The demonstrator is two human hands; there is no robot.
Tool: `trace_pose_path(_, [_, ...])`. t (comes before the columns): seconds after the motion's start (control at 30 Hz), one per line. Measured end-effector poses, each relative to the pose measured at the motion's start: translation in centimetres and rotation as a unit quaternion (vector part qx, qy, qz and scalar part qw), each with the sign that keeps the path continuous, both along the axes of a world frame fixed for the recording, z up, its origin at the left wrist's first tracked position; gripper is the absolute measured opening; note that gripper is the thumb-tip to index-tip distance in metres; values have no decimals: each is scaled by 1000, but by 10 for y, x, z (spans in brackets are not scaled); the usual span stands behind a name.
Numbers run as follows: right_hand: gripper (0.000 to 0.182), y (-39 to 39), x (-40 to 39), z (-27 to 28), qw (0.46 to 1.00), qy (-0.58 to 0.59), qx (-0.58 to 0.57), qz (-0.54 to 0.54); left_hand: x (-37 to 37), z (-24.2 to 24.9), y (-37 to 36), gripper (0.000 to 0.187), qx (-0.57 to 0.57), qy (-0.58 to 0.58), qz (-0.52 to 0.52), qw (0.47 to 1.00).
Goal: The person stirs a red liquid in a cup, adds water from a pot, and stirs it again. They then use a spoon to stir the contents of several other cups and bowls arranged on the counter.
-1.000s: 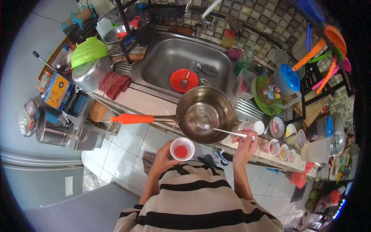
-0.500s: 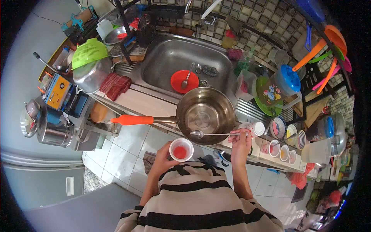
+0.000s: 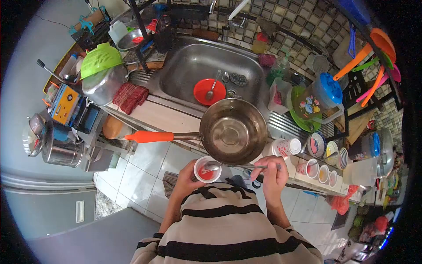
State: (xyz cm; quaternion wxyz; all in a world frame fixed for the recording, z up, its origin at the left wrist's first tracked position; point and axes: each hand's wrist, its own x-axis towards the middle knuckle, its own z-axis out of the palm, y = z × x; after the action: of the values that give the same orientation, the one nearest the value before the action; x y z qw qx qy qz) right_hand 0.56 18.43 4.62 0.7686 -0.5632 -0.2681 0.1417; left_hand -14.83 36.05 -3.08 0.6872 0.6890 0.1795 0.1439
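Between my left fingers [image 3: 190, 169], which curl around its side, is one white cup [image 3: 207, 181] with red contents [image 3: 204, 173]. My right fingers [image 3: 270, 176] are clamped on the stem of one spoon [image 3: 239, 166], its bowl at the cup's mouth; whether it touches the contents I cannot tell. For good control, in my judgement, the cup is best kept level without squeezing, the spoon low and clear of the rim. Just beyond both sets of fingers: one pan [image 3: 213, 147] with one orange handle [image 3: 151, 136]. Right of my right fingers, on the surface [image 3: 167, 112]: three small cups [image 3: 323, 174] in a row. Farthest out: one sink [image 3: 184, 61], one red plate [image 3: 198, 91], two further spoons [image 3: 225, 79].
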Motion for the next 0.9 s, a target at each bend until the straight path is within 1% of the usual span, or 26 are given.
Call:
trace_pose_path(0.03, [22,0,-1,0,998,-59,-6,17,0,-1,0,58,4,-7,1,1000])
trace_pose_path(0.17, [23,0,4,-2,999,-43,26,-16,-2,-5,0,58,-6,-13,16,1000])
trace_pose_path(0.23, [23,0,10,-9,992,0,24,-127,-2,1,1,57,5,-3,18,1000])
trace_pose_path(0.37, [21,2,20,-30,981,5,4,-194,-2,4,4,57,31,19,12,999])
trace_pose_path(0.4, [21,3,20,-35,981,5,4,-194,-2,4,4,57,31,19,12,999])
trace_pose_path(0.47, [20,4,20,-43,979,8,-68,-192,-2,2,3,58,23,10,19,1000])
trace_pose_path(0.5, [20,5,20,-45,979,8,-68,-192,-2,1,4,58,23,10,19,1000])
trace_pose_path(0.57, [18,7,19,-50,980,87,-48,-171,-2,-4,5,60,19,3,16,1000])
trace_pose_path(0.6, [18,6,20,-53,980,87,-48,-171,-2,-6,5,60,19,3,16,1000])
trace_pose_path(0.67, [18,6,21,-58,974,161,-3,-160,-2,-9,5,60,15,1,21,1000])
trace_pose_path(0.7, [18,6,21,-57,974,160,-3,-160,-2,-8,5,60,16,1,22,1000])
trace_pose_path(0.77, [12,7,20,-53,968,193,33,-155,-2,-8,5,60,12,-1,20,1000])
trace_pose_path(0.9, [12,7,18,-41,965,208,46,-154,-2,-7,5,60,18,2,22,1000])
